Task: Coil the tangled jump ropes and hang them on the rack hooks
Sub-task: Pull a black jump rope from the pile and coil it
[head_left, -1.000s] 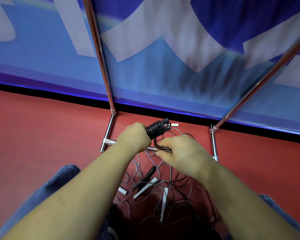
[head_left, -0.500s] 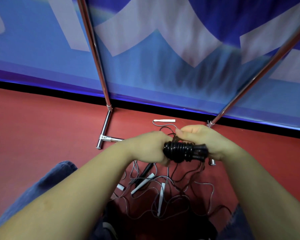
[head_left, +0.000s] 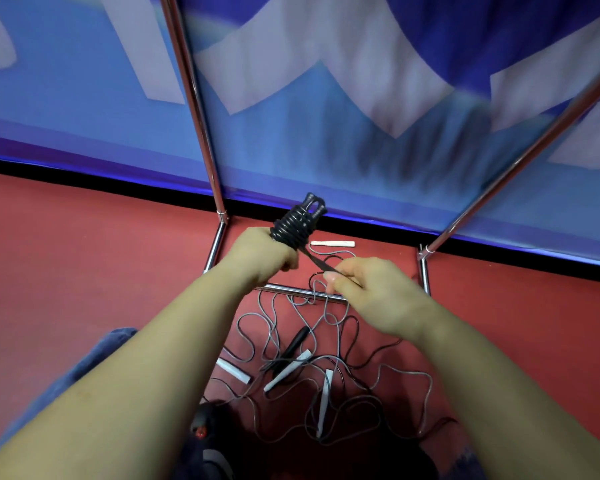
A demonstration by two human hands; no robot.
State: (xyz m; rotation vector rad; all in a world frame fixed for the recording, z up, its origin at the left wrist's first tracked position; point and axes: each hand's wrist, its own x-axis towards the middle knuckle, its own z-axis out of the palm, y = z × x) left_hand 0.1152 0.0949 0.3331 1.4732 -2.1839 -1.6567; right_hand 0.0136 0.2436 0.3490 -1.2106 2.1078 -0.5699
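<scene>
The rack (head_left: 201, 133) stands on the red floor (head_left: 84, 271) with its bottom bar (head_left: 291, 289) crossing over the tangled jump ropes (head_left: 326, 375), a loose heap of thin cords and white handles that looks light and limp and will probably snag if pulled from one end. Above this bar the left hand (head_left: 262, 256) is closed around the black coiled rope (head_left: 297, 221), and the right hand (head_left: 378, 289) pinches its free tail. I judge the bundle soft and springy, so it is best held around its wrapped middle, where the turns cannot slip open.

The left hand (head_left: 260, 258) grips a coiled black jump rope (head_left: 293, 226), its coil rising above the fingers (head_left: 286, 259). The right hand (head_left: 374, 289) pinches the rope's loose end; tangled ropes (head_left: 326, 368) lie on the floor below.
</scene>
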